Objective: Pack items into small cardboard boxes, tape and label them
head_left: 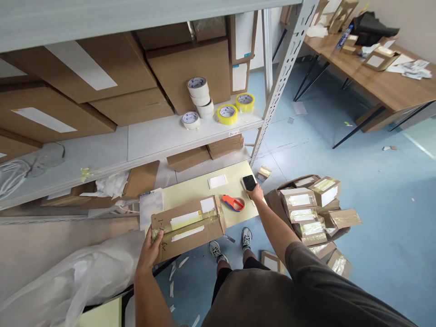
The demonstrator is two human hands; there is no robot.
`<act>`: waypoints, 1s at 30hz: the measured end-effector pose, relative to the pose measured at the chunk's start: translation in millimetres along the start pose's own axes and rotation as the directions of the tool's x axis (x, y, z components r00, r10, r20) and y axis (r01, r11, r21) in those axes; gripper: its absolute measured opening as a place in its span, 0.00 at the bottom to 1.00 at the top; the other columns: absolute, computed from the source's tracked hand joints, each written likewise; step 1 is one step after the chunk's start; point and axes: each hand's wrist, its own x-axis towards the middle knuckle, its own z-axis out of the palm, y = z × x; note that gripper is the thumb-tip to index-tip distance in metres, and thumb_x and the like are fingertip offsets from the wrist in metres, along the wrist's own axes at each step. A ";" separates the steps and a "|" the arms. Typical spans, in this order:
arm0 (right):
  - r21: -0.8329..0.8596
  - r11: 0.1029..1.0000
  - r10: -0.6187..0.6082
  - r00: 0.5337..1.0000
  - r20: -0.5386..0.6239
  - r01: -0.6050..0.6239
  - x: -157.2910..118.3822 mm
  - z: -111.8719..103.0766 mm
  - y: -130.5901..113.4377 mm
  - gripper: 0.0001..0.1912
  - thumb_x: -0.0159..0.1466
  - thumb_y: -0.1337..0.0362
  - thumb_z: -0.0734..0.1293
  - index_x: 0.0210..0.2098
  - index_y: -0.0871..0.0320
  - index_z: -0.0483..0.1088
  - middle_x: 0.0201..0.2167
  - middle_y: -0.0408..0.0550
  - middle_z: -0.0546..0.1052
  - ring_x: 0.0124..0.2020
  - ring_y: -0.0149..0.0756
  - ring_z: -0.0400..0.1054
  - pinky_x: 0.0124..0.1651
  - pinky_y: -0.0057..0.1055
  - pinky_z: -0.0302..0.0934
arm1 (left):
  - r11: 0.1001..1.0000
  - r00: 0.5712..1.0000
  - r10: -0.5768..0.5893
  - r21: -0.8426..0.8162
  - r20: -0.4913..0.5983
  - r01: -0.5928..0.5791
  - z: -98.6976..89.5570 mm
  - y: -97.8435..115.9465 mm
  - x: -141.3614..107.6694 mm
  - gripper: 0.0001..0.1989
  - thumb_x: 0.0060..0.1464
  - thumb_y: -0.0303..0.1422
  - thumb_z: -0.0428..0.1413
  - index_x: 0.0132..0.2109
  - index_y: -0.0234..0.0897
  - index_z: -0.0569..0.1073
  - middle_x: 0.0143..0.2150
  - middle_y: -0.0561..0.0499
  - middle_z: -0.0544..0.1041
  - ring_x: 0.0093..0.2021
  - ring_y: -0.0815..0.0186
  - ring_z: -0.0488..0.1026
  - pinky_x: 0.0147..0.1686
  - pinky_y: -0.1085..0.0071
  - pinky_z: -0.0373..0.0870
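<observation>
My left hand (pixel 150 250) grips the left end of a taped cardboard box (pixel 189 227), with the thumb on top. White labels and strips of clear tape run along the box, which rests at the front of a pale yellow tabletop (pixel 184 190). At the tabletop's right end, my right hand (pixel 256 194) has its fingers closed on the lower edge of a dark phone (pixel 249 182). Between the box and the phone is an orange and blue tool with a ring-shaped end (pixel 233 203); its kind is unclear. Behind the tool lies a white card (pixel 217 181).
A grey metal shelf (pixel 153 141) stands ahead, bearing large cartons, white tape rolls (pixel 198 91) and yellow tape rolls (pixel 227 114). Taped small boxes (pixel 299 200) are piled on the floor to the right. White plastic sheeting (pixel 85 277) is at left, a wooden desk (pixel 384 86) at far right.
</observation>
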 end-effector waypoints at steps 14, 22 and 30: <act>0.195 0.981 -0.028 0.994 0.105 0.007 28.8 -9.2 30.2 0.27 0.63 0.62 0.69 0.61 0.55 0.67 0.52 0.53 0.82 0.49 0.44 0.77 0.47 0.31 0.67 | 0.985 0.989 -0.118 -0.112 0.094 0.128 -6.3 -0.9 5.4 0.45 0.60 0.60 0.56 0.77 0.49 0.56 0.70 0.45 0.72 0.62 0.50 0.76 0.55 0.61 0.78; 0.115 0.993 0.007 0.994 0.113 -0.020 35.4 -15.8 14.8 0.31 0.72 0.40 0.58 0.61 0.57 0.69 0.57 0.61 0.79 0.58 0.52 0.74 0.55 0.37 0.66 | 0.993 0.993 -0.104 -0.058 0.055 0.107 -5.8 3.2 3.7 0.42 0.62 0.59 0.54 0.76 0.48 0.58 0.71 0.46 0.71 0.67 0.51 0.71 0.64 0.60 0.72; 0.051 0.992 -0.115 0.992 0.050 0.112 -0.1 -6.3 25.1 0.50 0.64 0.46 0.72 0.76 0.58 0.49 0.65 0.62 0.72 0.66 0.54 0.67 0.63 0.40 0.63 | 0.995 0.997 -0.070 -0.072 0.044 0.073 -5.3 4.3 4.0 0.42 0.61 0.58 0.55 0.75 0.47 0.61 0.70 0.47 0.72 0.69 0.51 0.70 0.65 0.60 0.70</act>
